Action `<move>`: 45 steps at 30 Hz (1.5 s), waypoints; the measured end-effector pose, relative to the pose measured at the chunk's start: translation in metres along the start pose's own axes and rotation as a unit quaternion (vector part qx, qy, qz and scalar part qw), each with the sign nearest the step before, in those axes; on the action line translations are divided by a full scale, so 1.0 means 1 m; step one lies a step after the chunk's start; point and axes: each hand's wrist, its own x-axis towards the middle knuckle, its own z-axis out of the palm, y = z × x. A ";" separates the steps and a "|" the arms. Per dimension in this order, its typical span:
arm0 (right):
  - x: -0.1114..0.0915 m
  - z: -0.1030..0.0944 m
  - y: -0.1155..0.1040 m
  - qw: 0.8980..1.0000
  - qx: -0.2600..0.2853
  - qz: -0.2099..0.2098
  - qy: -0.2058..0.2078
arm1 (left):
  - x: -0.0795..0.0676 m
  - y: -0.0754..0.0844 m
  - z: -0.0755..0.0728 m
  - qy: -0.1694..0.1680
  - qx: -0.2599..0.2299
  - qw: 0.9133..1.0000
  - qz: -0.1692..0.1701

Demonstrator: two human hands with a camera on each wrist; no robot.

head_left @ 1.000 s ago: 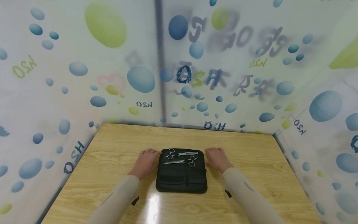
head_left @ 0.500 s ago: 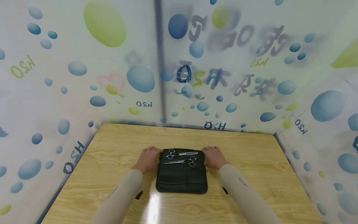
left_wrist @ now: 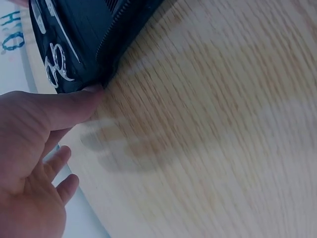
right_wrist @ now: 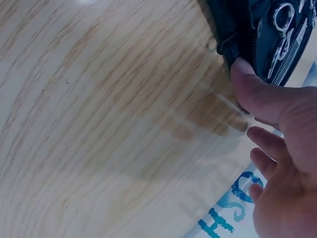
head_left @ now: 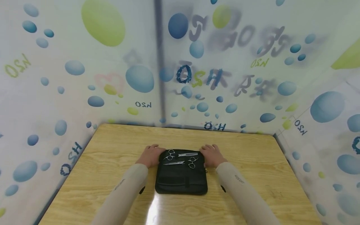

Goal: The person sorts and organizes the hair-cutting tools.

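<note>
A black zippered case [head_left: 180,173] lies flat on the table, holding two pairs of silver hairdressing scissors. The upper pair, thinning shears [head_left: 188,154], has a toothed blade; the lower scissors [head_left: 174,163] point the opposite way. My left hand [head_left: 151,155] pinches the case's far left corner, its thumb [left_wrist: 79,105] on the zipped edge and the other fingers loosely bent. At the far right corner my right hand [head_left: 211,155] does the same, thumb [right_wrist: 252,89] against the edge. Both index fingers are partly hidden behind the thumbs.
The wooden table [head_left: 118,140] extends around the case on every side. Behind it and along both sides stand pale walls [head_left: 180,106] printed with blue and green drops and lettering. A flap pocket [head_left: 171,180] crosses the case's near part.
Both hands have moved inward and slightly away from me, from beside the case onto its far corners. The case and scissors have stayed in place.
</note>
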 end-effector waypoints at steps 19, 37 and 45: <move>0.002 0.001 -0.013 0.999 -0.008 0.021 0.027 | 0.002 -0.004 0.002 -0.026 0.022 0.999 -0.001; 0.008 0.005 -0.015 0.999 0.008 0.045 0.022 | 0.001 -0.010 0.011 0.040 0.043 0.997 0.046; 0.003 0.004 -0.012 0.998 0.023 0.046 0.024 | -0.001 -0.011 0.013 0.095 0.038 0.992 0.077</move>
